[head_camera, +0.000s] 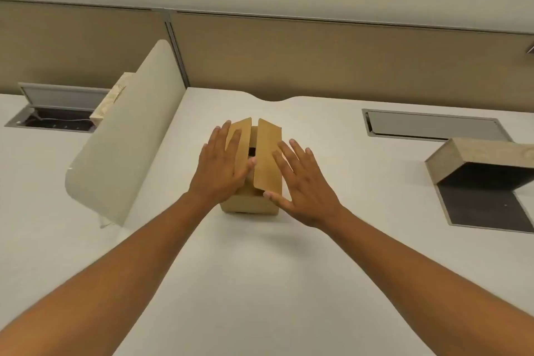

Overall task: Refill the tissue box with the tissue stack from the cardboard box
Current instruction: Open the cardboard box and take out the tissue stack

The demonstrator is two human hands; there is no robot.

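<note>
Pressing cardboard box (250,202) flaps; left hand (220,168) flat; right hand (300,185) splayed, gripping nothing

Left hand (222,165) and right hand (303,182) lie flat on the cardboard box (254,199) flaps; fingers spread.

No lettering, label, brand, number or sign can be read anywhere: the plain brown cardboard box (254,182) at centre carries no legible print, nor does the wood-grain tissue box (479,159) to its right.
</note>
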